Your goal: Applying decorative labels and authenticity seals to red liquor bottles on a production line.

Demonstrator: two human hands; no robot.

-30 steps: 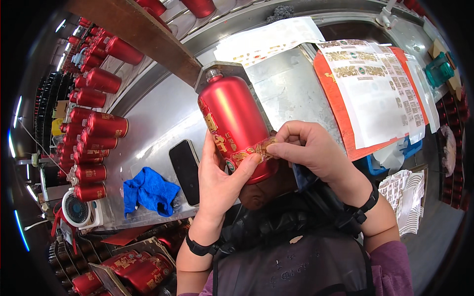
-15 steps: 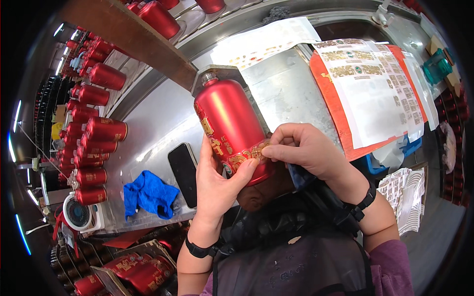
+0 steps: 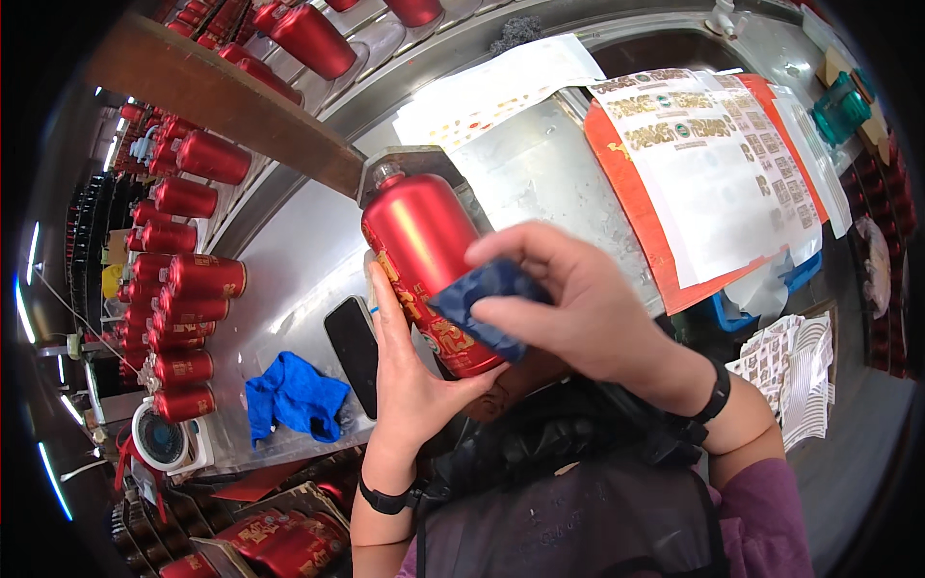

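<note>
A red bottle (image 3: pixel 421 223) with gold decals lies tilted in front of me, its clear neck against a metal-lined notch at the end of a wooden beam (image 3: pixel 241 111). My left hand (image 3: pixel 416 385) grips the bottle's lower end, fingers along its left side and thumb under the base. Over the decorated surface, my right hand (image 3: pixel 568 299) holds a dark blue cloth (image 3: pixel 491 301) between thumb and fingers, against the bottle's lower right side. That hand is slightly blurred. Part of the decal is hidden behind the cloth.
Decal sheets (image 3: pixel 708 193) lie on an orange-red board (image 3: pixel 617 154) at the right. On the metal table at left are a black phone (image 3: pixel 352 352) and a bright blue cloth (image 3: pixel 294 397). Red bottles (image 3: pixel 202 279) line the left side. A small fan (image 3: pixel 162 435) stands near them.
My right hand has gone from pinching at the decal to holding the dark blue cloth against the bottle. My left hand has shifted lower on the bottle, and the bottle has turned slightly.
</note>
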